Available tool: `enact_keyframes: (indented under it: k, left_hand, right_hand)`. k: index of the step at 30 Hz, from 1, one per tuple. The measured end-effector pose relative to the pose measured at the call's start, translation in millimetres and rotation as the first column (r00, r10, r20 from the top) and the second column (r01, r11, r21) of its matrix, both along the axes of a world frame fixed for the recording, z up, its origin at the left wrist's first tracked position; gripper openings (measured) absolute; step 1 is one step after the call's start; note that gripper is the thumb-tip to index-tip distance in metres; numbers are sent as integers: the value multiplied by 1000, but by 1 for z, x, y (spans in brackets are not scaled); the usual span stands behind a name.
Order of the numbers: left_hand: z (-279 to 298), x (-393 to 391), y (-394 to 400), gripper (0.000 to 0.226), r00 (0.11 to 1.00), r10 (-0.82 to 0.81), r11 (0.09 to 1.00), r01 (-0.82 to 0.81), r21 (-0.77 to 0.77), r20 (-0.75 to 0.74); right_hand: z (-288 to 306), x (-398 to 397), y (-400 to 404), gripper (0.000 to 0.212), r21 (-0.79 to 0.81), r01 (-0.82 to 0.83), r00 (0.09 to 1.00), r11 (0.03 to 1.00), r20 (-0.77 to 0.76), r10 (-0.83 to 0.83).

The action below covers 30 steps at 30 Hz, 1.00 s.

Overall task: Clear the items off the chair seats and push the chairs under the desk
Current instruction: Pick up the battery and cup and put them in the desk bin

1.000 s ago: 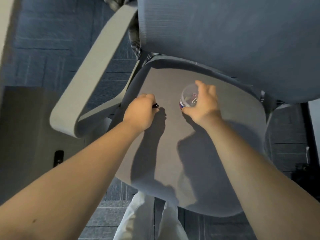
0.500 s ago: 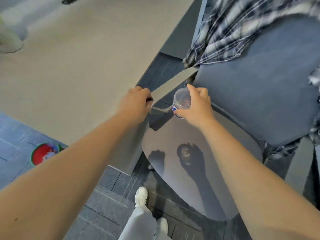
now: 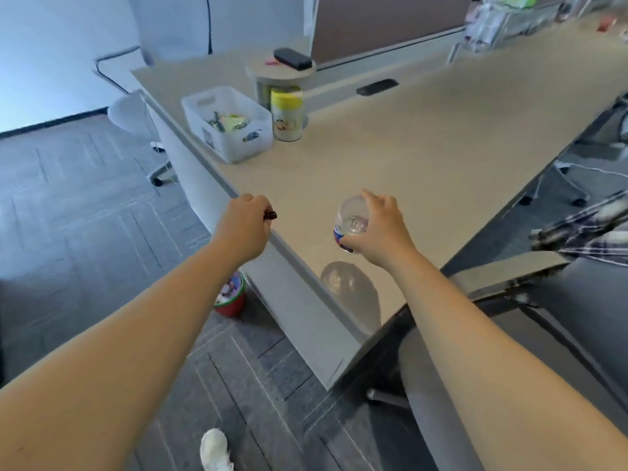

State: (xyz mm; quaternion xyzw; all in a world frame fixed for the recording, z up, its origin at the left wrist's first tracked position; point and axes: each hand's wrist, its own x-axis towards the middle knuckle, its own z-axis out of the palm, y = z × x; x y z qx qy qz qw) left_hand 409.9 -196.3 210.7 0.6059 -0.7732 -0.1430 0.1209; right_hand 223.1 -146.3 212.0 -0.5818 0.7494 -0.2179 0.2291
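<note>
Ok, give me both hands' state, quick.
Left hand: closed around a small dark object, only its tip showing.
Right hand: holding a clear plastic container above the desk.

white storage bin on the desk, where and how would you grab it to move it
Take the white storage bin by its rim at the two short ends, one of the hands on each, coming from above. A handle slot shows in the far end wall, the top is open, and the yellow-lidded canister crowds its right side.
</note>
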Motion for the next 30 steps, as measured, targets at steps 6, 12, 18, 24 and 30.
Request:
enact_keyframes:
  k: [6,12,18,24,30]
  left_hand:
    - [14,97,-75,27,997,73,997,-72,20,-32]
    - [19,145,-150,25,995,56,998,-54,28,-87]
    - [20,148,-225,25,995,25,1000,-23,19,-98]
    - [19,124,-326,25,997,-24,1000,23,-9,-73]
    - [6,98,-406,27,999,-38,999,37,29,28]
  right_hand:
    - [8,96,-85,82,-41,7,999,999,54,-5]
    - [11,149,-156,80,-86,50,996,995,78,-43]
    - [10,157,-229,79,-138,83,996,987,51,-76]
    - [9,147,-316,79,-189,69,997,980,35,-64]
    - [12,132,-368,82,-136,17,999,991,29,-13]
